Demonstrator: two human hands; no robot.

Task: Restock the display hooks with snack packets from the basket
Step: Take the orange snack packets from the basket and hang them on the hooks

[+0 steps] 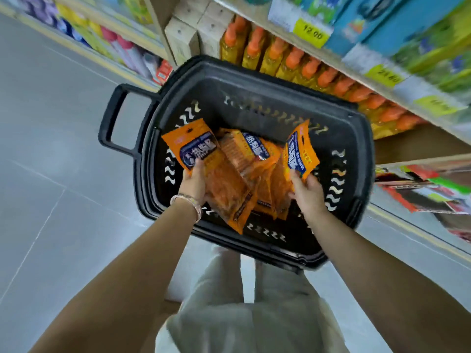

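A black plastic basket stands on the floor in front of me, holding several orange snack packets with dark blue labels. My left hand, with a bracelet on the wrist, grips one orange packet by its lower part, raised at the basket's left side. My right hand holds another orange packet upright at the basket's right side. No display hooks are in view.
Shelves run along the top and right: bottles with orange caps, beige boxes, yellow price tags, colourful packs lower right. The basket's handle sticks out left over grey tiled floor. My legs are below.
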